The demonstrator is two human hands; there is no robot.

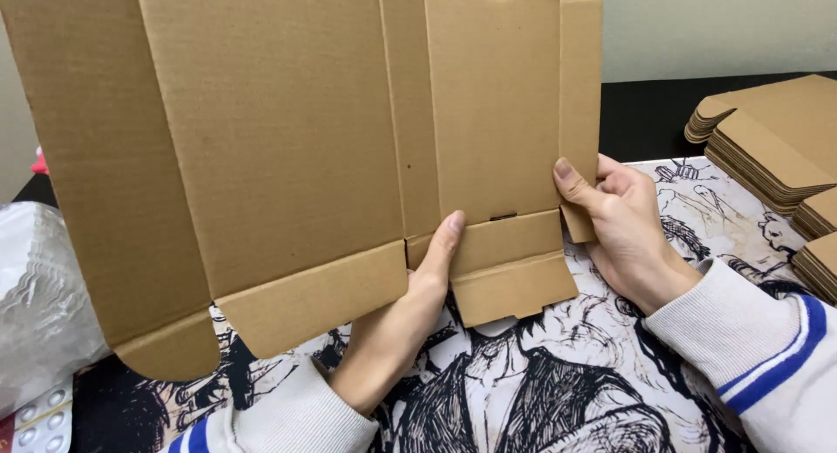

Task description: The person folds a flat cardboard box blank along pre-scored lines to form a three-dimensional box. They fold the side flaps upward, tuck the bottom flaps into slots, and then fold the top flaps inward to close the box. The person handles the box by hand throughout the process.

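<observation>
Two hands hold one flat die-cut cardboard box blank [288, 148] upright above the desk [558, 383]; the left hand [410, 313] pinches its lower edge near the middle, thumb on the front; the right hand [615, 222] clasps the narrow right side panel, thumb pressed forward; the blank's long axis runs left to right, mostly leftward of both hands; stacked blanks [776, 139] lie far right.

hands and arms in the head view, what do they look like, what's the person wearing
Both hands are bare: no gloves, rings or watch show on the left hand or the right hand. Each arm wears a pale grey-white knit sleeve with a ribbed cuff. The right sleeve carries blue stripes; the left sleeve shows a blue band too.
</observation>
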